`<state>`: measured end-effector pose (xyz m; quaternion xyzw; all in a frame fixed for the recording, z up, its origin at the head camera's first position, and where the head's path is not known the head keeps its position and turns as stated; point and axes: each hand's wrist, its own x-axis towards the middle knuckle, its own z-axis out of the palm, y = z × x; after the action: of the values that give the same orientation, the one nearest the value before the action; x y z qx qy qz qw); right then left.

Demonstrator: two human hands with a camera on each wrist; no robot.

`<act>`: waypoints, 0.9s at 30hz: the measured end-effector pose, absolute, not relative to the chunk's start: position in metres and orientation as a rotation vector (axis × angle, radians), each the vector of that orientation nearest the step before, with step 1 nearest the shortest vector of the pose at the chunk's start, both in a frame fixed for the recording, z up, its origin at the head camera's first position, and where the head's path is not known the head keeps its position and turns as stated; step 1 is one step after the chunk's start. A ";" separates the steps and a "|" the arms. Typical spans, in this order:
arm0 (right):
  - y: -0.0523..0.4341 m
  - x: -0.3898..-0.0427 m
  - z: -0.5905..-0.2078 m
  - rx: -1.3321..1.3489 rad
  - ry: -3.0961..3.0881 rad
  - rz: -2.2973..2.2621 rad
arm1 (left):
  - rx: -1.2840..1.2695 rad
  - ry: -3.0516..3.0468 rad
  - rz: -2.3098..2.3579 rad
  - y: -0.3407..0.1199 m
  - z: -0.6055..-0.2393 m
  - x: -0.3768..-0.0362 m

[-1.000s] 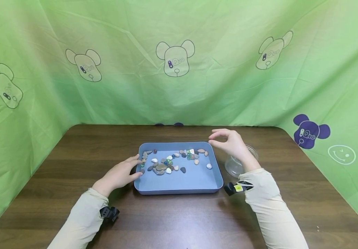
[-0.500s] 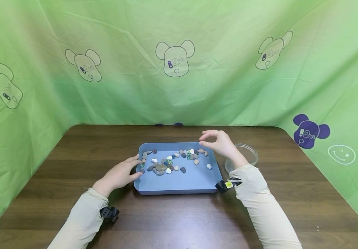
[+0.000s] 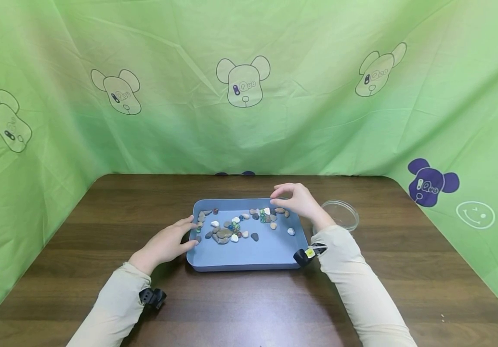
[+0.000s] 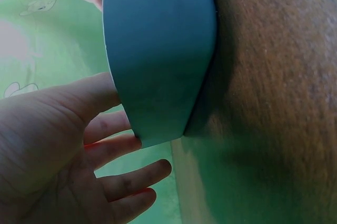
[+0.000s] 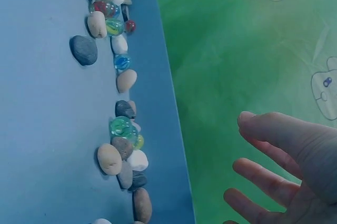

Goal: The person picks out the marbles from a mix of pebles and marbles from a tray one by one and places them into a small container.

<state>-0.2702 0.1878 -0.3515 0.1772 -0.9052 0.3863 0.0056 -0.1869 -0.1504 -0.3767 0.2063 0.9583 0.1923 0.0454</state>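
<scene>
— What has moved?
— The right hand (image 3: 298, 200) has come from above the dish (image 3: 340, 214) to the tray's (image 3: 249, 253) far edge, over the stones (image 3: 270, 214). Its fingers are loosely curled and empty, so a pick-up looks likely.
— And the left hand (image 3: 168, 243)?
— Unchanged: fingers relaxed, touching the tray's left rim on the table (image 3: 101, 217).

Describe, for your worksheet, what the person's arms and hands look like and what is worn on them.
Both arms wear long beige sleeves reaching the wrists. The left hand and right hand are bare, with no gloves or rings visible. A small black device sits at each wrist; the right one carries a yellow label.
</scene>
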 end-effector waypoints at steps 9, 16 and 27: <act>0.180 -0.275 -0.355 0.552 -2.851 1.266 | 0.625 2.926 0.592 -0.150 -0.376 -0.187; 0.177 -0.281 -0.359 0.565 -2.899 1.301 | 0.621 2.919 0.589 -0.150 -0.376 -0.186; 0.175 -0.287 -0.367 0.658 -2.894 1.196 | 0.622 2.916 0.589 -0.150 -0.377 -0.186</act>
<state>-0.2873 0.1747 -0.3668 0.2056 -0.9041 0.3735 -0.0292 -0.1862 -0.1499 -0.3768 0.2045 0.9582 0.1935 0.0509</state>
